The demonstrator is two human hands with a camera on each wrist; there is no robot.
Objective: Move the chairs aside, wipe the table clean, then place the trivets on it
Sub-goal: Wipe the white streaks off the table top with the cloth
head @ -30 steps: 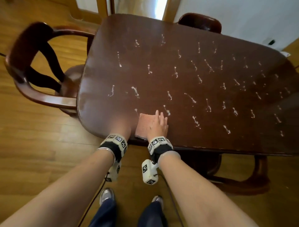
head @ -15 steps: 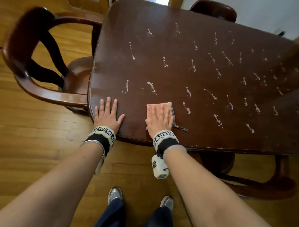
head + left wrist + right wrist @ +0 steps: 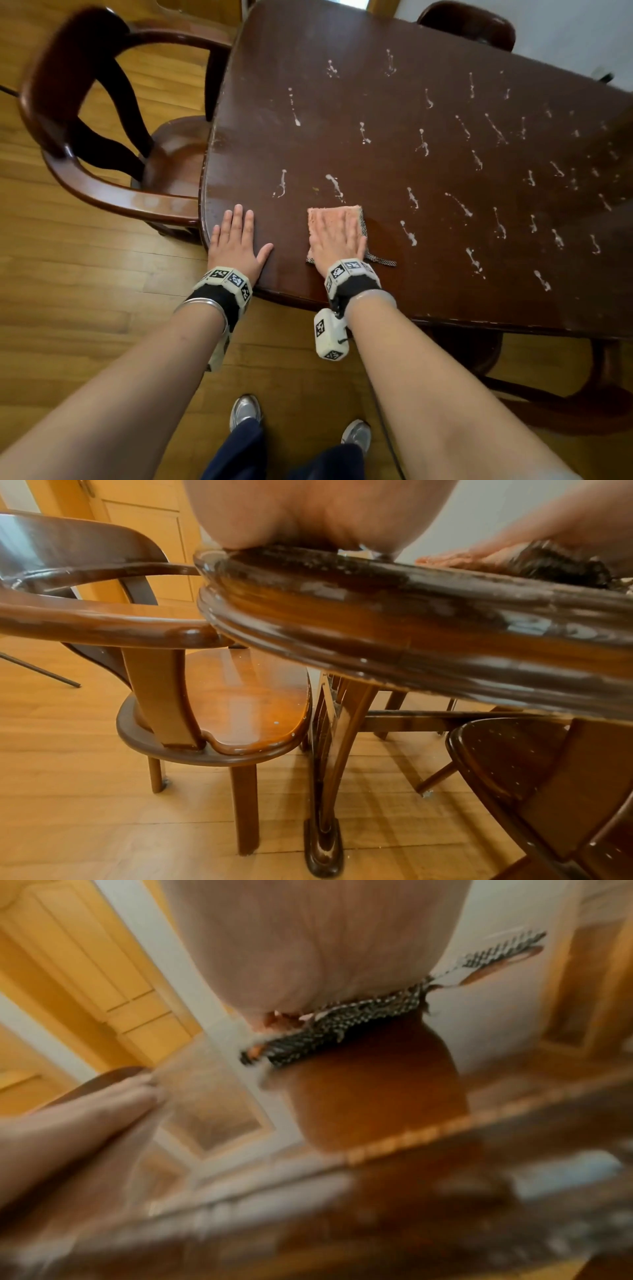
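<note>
A pink cloth (image 3: 337, 222) was pressed flat by the right hand (image 3: 334, 245) near the worktop's (image 3: 445, 291) front edge, fingers straight; the left hand (image 3: 236, 243) was laid flat at the corner, beside a chair (image 3: 102, 144). White smears (image 3: 459, 205) were left beyond; a second chair (image 3: 534, 777) was shown only underneath.

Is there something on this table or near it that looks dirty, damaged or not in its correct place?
Yes. White streaks are spattered over most of the table, beyond the pink cloth under the flat right hand. The left hand lies flat near the corner. The armchair stands against the table end, not aside.
</note>
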